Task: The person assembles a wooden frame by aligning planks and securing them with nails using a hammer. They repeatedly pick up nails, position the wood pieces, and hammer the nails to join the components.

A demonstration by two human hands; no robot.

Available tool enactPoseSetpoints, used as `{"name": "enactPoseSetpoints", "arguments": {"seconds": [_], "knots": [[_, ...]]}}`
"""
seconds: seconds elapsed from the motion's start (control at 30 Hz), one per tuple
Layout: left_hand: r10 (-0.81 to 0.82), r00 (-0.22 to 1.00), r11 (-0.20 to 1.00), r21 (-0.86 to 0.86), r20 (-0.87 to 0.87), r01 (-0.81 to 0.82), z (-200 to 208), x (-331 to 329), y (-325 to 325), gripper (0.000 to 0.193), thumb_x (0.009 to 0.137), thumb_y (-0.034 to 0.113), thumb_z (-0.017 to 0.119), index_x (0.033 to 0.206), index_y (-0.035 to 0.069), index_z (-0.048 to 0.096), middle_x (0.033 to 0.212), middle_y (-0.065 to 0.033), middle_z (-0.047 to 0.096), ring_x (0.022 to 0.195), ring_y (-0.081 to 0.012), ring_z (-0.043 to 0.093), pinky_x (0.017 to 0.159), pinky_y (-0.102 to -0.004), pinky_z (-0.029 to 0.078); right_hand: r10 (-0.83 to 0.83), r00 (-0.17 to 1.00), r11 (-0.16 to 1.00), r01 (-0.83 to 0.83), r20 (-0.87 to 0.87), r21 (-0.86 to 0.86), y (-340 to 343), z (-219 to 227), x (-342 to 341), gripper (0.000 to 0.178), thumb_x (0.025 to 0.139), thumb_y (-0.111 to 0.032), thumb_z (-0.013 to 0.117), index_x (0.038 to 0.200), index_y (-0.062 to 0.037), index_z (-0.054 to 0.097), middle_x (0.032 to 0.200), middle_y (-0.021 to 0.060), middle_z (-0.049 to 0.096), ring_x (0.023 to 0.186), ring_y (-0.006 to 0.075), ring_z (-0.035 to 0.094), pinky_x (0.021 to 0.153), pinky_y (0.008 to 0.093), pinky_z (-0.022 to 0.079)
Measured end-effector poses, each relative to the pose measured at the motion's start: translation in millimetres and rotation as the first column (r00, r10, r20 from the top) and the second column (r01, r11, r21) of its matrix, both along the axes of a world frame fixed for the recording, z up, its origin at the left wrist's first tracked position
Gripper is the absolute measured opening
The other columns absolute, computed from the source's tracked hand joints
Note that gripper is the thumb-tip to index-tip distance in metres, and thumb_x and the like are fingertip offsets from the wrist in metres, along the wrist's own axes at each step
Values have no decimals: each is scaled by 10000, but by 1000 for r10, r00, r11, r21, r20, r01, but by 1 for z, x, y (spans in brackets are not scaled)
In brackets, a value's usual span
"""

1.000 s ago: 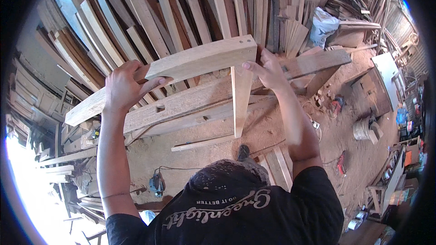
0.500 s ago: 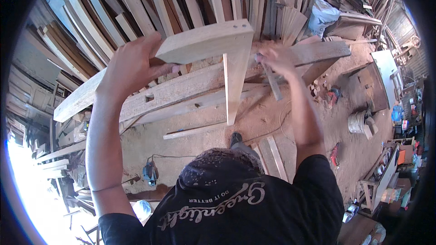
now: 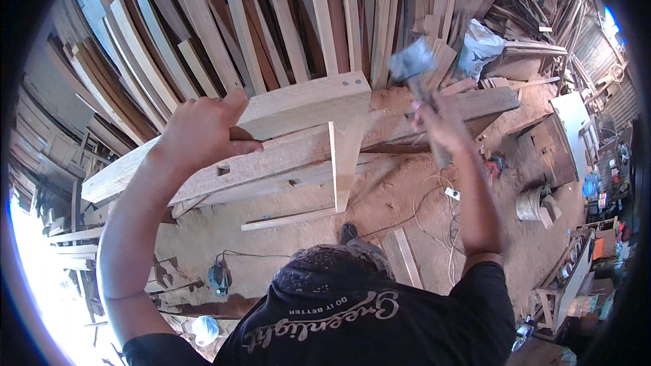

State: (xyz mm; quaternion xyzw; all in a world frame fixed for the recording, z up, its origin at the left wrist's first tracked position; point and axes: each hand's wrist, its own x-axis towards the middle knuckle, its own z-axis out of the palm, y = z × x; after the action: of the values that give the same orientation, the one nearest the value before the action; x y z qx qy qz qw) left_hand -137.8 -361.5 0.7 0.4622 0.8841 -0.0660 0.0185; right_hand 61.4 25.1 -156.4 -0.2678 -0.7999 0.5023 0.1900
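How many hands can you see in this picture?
2. The bare left hand grips the long, pale wooden beam, left of the middle. The bare right hand holds a blurred, grey-headed hammer-like tool, on the right. No others show.

Left hand (image 3: 207,129) grips pale board (image 3: 305,103) near its middle, fingers over the far edge, thumb on near side; right hand (image 3: 441,120) holds hammer (image 3: 413,61), head blurred, apart from the board's right end. Narrower wood piece (image 3: 343,169) meets that end and points toward the person; notched beam (image 3: 271,152) lies just beneath. Planks (image 3: 245,27) lean beyond, white bag (image 3: 480,50) far right, power tool (image 3: 219,276) on sandy floor (image 3: 386,200).
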Motion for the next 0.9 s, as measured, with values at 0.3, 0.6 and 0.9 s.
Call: {"name": "enactPoseSetpoints", "arguments": {"seconds": [0.3,0.6,0.9], "knots": [[27,1000,1000,-11,-13,-27,-8,-10,-6,690,748,612,851,997,59,520,699,-168,670,769,-352,752,741,-488,589,128,984,864,-50,-123,501,-89,235,0,469,1068,-494,582,1266,-70,609,679,15,568,522,115,542,511,285,470],[16,998,1000,-12,54,-15,6,-8,-3,631,774,568,860,993,70,540,710,-167,673,768,-349,751,729,-494,587,112,851,496,-495,513,713,-107,218,-24,545,1050,-549,553,1236,-40,620,868,245,720,814,401,739,747,505,578],[81,995,997,-26,51,-79,9,-4,5,564,782,473,895,965,75,540,743,-133,691,819,-320,757,774,-481,588,124,847,546,-493,517,677,-100,187,-20,597,1046,-574,543,1153,10,605,874,299,695,831,460,725,724,532,555]]}}
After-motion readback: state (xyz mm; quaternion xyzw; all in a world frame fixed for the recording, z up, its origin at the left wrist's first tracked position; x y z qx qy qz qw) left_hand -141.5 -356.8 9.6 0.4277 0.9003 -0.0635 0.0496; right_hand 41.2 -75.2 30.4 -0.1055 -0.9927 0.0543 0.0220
